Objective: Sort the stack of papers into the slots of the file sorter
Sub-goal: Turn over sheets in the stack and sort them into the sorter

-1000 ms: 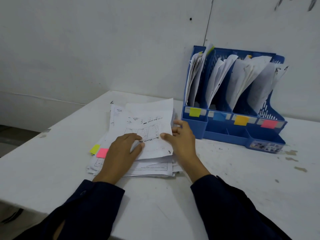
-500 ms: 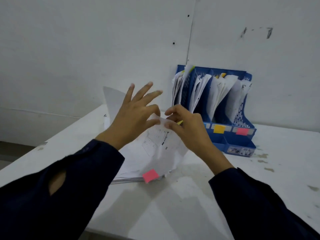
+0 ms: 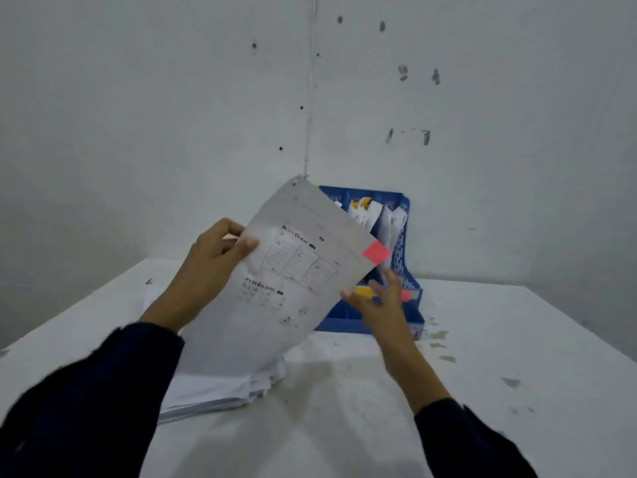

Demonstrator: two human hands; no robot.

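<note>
White sheet (image 3: 289, 270) pinched in left grip (image 3: 213, 260).

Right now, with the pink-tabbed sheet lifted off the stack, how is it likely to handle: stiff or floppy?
Probably floppy: the sheet is pinched only at one edge by the left hand, and its lower part sags towards the stack. Likely very light, since one pinch carries it. The right hand, open at its far edge, may be steadying it.
</note>
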